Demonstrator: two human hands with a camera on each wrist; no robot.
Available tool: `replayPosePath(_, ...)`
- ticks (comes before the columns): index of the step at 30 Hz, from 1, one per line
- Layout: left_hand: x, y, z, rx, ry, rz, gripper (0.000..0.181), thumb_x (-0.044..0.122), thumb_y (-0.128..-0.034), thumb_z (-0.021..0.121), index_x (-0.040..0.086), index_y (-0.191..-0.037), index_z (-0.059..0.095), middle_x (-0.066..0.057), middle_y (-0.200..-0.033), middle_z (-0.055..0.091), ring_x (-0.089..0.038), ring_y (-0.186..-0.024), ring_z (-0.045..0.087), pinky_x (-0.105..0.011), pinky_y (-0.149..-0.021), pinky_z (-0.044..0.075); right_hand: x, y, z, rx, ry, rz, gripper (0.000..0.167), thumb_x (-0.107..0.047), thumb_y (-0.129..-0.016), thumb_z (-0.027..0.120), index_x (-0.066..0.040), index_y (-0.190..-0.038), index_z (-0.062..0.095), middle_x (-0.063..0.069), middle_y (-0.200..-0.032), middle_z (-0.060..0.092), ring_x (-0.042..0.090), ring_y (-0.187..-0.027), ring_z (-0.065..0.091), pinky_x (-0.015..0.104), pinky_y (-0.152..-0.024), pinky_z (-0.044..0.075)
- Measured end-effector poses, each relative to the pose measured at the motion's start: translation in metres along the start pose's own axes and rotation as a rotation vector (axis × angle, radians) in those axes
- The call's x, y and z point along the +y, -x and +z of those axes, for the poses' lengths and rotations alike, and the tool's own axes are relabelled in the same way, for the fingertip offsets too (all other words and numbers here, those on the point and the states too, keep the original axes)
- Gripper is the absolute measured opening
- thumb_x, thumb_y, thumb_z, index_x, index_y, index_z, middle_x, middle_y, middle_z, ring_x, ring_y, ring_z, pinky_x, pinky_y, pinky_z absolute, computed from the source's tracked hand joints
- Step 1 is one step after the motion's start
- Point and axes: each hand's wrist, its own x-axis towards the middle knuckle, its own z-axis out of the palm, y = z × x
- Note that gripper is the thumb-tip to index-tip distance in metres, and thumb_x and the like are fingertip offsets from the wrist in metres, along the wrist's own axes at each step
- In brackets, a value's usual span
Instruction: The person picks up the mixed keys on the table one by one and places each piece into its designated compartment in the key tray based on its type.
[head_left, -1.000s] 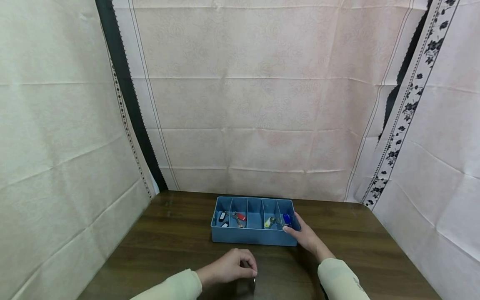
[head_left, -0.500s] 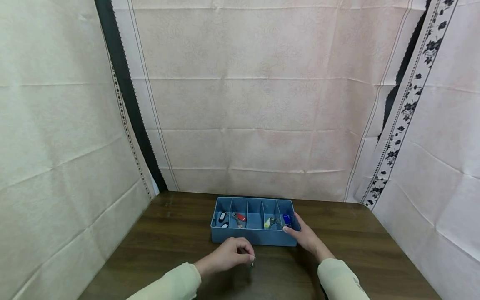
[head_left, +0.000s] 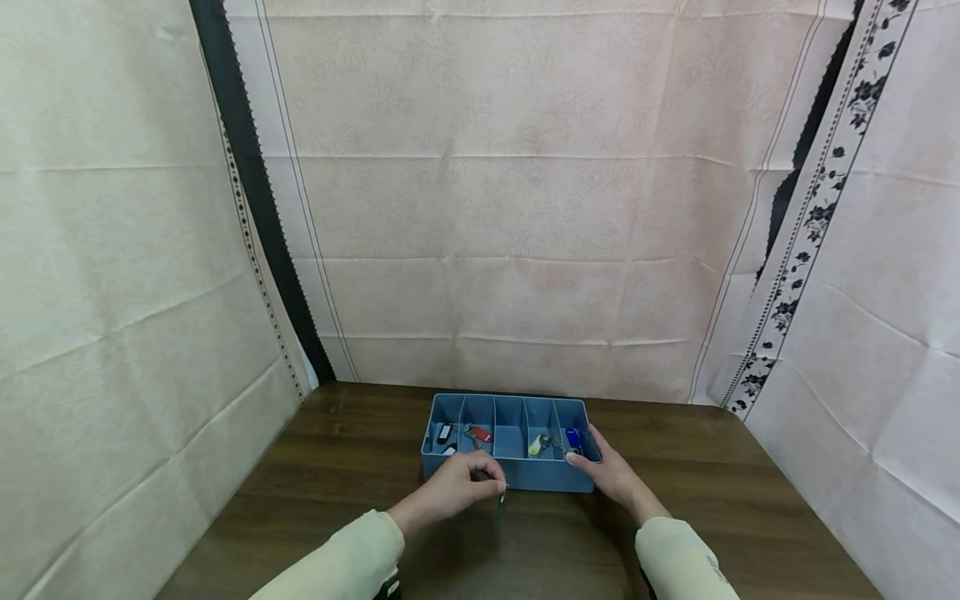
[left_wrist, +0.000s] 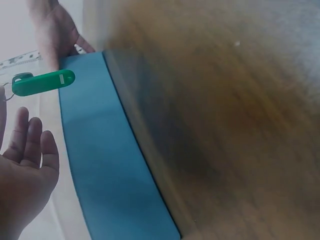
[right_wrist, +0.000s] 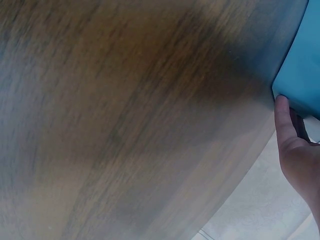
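A green key tag dangles on a metal ring from my left hand, which pinches the ring between thumb and fingertips. That hand is in front of the blue compartment box, and the tag hangs before its front wall. In the left wrist view the other fingers are spread loosely. My right hand grips the box at its right end, thumb at the front rim and fingers along the side. Inside lie a black-and-white tag, a red tag with keys, a yellow-green tag and a blue tag.
The box stands near the far edge of the brown wooden table. Its middle compartment shows no tag. Pale cloth hangs behind the table and on both sides.
My left hand has moved forward, away from me, from the near part of the table to the box's front, carrying the key tag. The right hand and the box have stayed put.
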Motion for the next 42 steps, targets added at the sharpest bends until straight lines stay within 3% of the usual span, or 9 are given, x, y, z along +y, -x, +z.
replayPosePath(12, 0.006, -0.013, -0.009, 0.079, 0.027, 0.012, 0.011, 0.025, -0.096, 0.068, 0.016, -0.095, 0.073, 0.002, -0.1, 0.065, -0.022, -0.095, 0.057, -0.036, -0.08, 0.05, 0.0, 0.0, 0.0, 0.001, -0.009, -0.013, 0.093, -0.057, -0.094, 0.058, -0.015, -0.16, 0.008, 0.028, -0.16, 0.014, 0.055, -0.141, 0.016, 0.073, -0.103, 0.021)
replayPosePath(20, 0.01, -0.025, -0.011, 0.128, -0.013, 0.015, 0.011, 0.026, -0.0964, 0.067, 0.017, -0.094, 0.073, 0.005, -0.099, 0.064, -0.018, -0.095, 0.057, -0.037, -0.083, 0.049, 0.0, 0.0, 0.0, 0.001, -0.012, -0.01, 0.096, -0.06, -0.092, 0.059, -0.015, -0.16, 0.009, 0.028, -0.16, 0.014, 0.055, -0.141, 0.016, 0.074, -0.103, 0.021)
replayPosePath(32, 0.013, -0.047, -0.015, 0.208, 0.029, -0.038, 0.014, 0.03, -0.0956, 0.068, 0.017, -0.097, 0.072, 0.001, -0.098, 0.065, -0.021, -0.085, 0.057, -0.037, -0.073, 0.052, 0.0, 0.001, 0.0, 0.001, -0.021, -0.01, 0.092, -0.057, -0.094, 0.058, -0.017, -0.16, 0.009, 0.028, -0.16, 0.015, 0.055, -0.141, 0.017, 0.074, -0.102, 0.022)
replayPosePath(38, 0.015, -0.057, -0.016, 0.254, 0.044, -0.047, 0.015, 0.032, -0.0963, 0.067, 0.019, -0.098, 0.072, 0.002, -0.1, 0.066, -0.023, -0.086, 0.058, -0.036, -0.075, 0.053, 0.001, 0.001, 0.0, 0.002, -0.017, -0.01, 0.094, -0.06, -0.092, 0.058, -0.017, -0.16, 0.009, 0.028, -0.16, 0.015, 0.055, -0.141, 0.017, 0.074, -0.103, 0.022)
replayPosePath(42, 0.017, -0.063, -0.017, 0.277, 0.064, -0.058, 0.014, 0.03, -0.0964, 0.067, 0.018, -0.098, 0.072, 0.0, -0.097, 0.065, -0.023, -0.076, 0.058, -0.037, -0.074, 0.054, 0.0, 0.001, 0.0, 0.003, -0.01, -0.011, 0.096, -0.062, -0.091, 0.058, -0.017, -0.16, 0.009, 0.028, -0.16, 0.015, 0.055, -0.141, 0.017, 0.074, -0.103, 0.022)
